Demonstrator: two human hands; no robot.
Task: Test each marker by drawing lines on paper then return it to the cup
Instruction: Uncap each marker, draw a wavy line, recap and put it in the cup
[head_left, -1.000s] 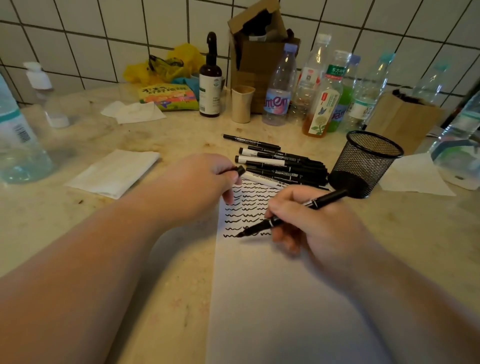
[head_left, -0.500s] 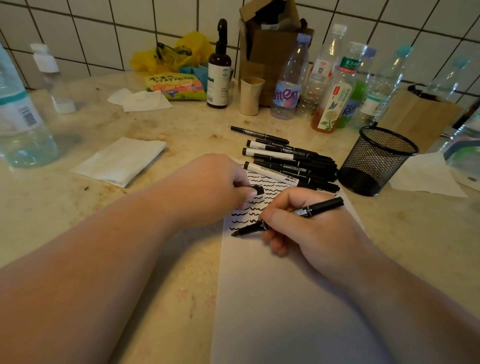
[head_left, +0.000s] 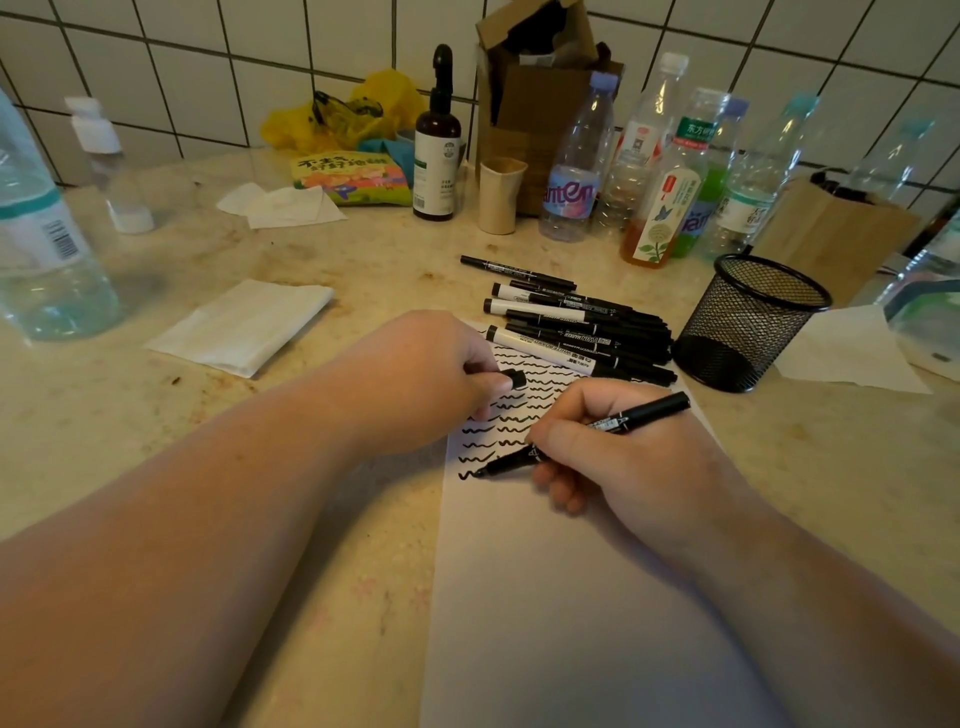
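A white sheet of paper (head_left: 561, 597) lies on the counter, its far end covered with rows of black wavy lines. My right hand (head_left: 618, 457) grips a black marker (head_left: 644, 413) with the tip touching the paper at the left end of the lowest row. My left hand (head_left: 441, 374) rests on the paper's left edge and pinches the marker's black cap (head_left: 517, 378). Several black markers (head_left: 571, 327) lie in a pile beyond the paper. A black mesh cup (head_left: 748, 322) stands to their right and looks empty.
Plastic bottles (head_left: 660, 171), a dark dropper bottle (head_left: 437, 150), a small beige cup (head_left: 500, 196) and cardboard boxes (head_left: 535, 93) line the tiled wall. A folded tissue (head_left: 244, 327) lies left, a large water bottle (head_left: 41, 249) far left, another tissue (head_left: 852, 353) right of the mesh cup.
The marker tip has moved left and down to the start of a new row, and a short fresh squiggle has appeared there. My left hand keeps the cap.
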